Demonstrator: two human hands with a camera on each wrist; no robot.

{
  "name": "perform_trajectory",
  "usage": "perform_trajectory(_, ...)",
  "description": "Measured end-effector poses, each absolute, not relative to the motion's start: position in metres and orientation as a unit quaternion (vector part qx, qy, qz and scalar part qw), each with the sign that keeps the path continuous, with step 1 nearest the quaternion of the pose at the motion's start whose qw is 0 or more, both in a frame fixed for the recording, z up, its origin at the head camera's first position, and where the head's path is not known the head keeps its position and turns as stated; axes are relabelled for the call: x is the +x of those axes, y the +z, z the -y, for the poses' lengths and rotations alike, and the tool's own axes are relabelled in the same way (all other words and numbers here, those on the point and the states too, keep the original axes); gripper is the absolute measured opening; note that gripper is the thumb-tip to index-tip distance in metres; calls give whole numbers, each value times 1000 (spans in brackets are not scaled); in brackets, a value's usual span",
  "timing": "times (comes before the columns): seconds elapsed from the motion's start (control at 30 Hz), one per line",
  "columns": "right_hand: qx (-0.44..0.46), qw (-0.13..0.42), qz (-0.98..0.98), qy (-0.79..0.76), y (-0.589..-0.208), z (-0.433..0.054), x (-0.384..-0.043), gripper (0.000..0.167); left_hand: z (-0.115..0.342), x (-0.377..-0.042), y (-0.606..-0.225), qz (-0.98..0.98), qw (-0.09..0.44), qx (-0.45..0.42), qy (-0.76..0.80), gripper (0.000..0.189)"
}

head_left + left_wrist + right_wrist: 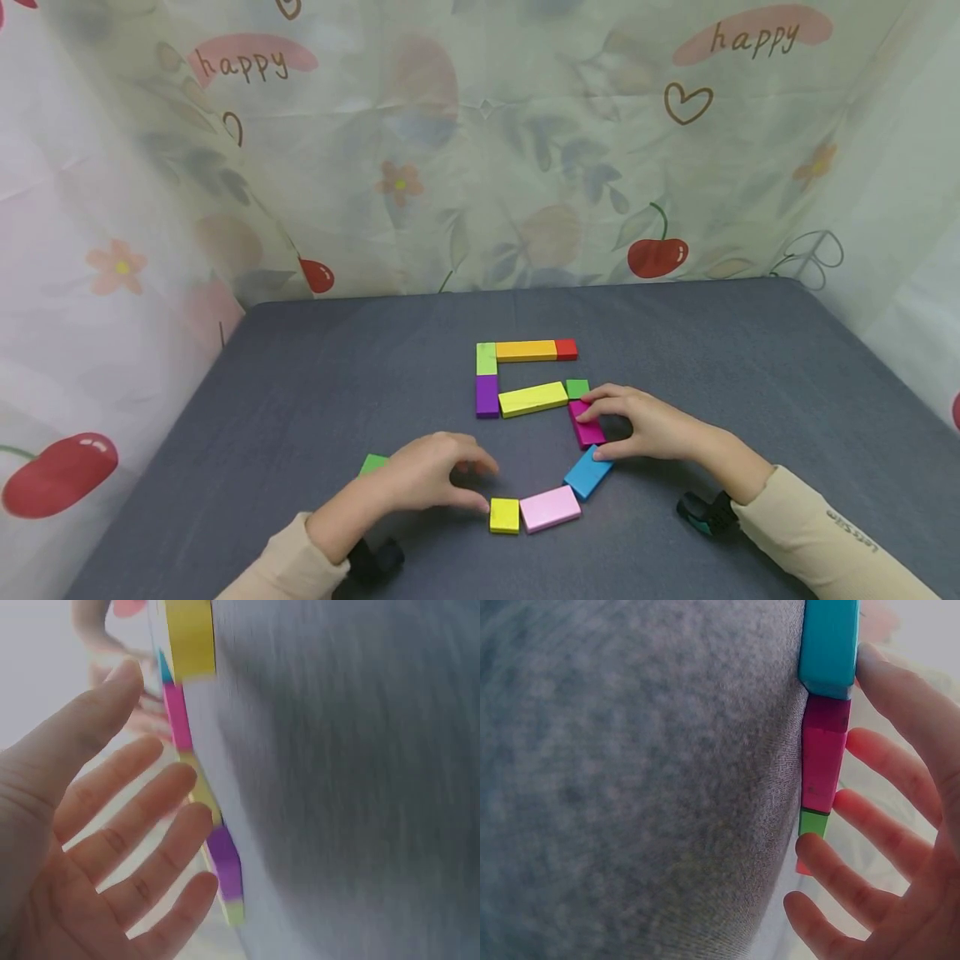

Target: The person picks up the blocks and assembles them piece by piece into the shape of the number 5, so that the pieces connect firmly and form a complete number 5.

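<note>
Coloured rectangular blocks lie on the table in a shape like a 5. My right hand [652,423] is over its right side, finger tips at the magenta block [585,427] and thumb at the blue block [588,473]; its fingers look spread and loosely bent in the right wrist view. Beside the small yellow block [504,517] is my left hand [431,473], thumb tip close to that block. The left fingers are apart with nothing between them. A pink block [551,509] lies between the yellow and blue ones.
Further back lie a small green block [577,389], a long yellow block [532,400], a purple block [487,397], a light green block [486,359], an orange block [525,352] and a red block [566,349]. Another green block [372,463] is partly hidden by the left hand.
</note>
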State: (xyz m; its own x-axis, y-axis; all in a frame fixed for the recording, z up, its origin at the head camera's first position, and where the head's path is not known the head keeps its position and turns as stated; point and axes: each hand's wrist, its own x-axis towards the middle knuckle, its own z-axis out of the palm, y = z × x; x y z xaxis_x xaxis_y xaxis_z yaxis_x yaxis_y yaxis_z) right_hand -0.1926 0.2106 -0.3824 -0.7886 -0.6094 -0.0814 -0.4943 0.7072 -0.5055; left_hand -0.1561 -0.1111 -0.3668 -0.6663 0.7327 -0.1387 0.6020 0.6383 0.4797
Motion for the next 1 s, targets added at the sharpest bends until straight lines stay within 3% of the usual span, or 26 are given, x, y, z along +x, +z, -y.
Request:
perform_trajectory(0.6, -300, 124, -915, -238, -383, -211, -193, 43, 199, -179, -357, -906, 163, 300, 250, 49)
perform_trajectory(1.0, -308, 119, -914, -236, -381, -210, -191, 41, 218, -177, -365, -903, 173, 298, 257, 49)
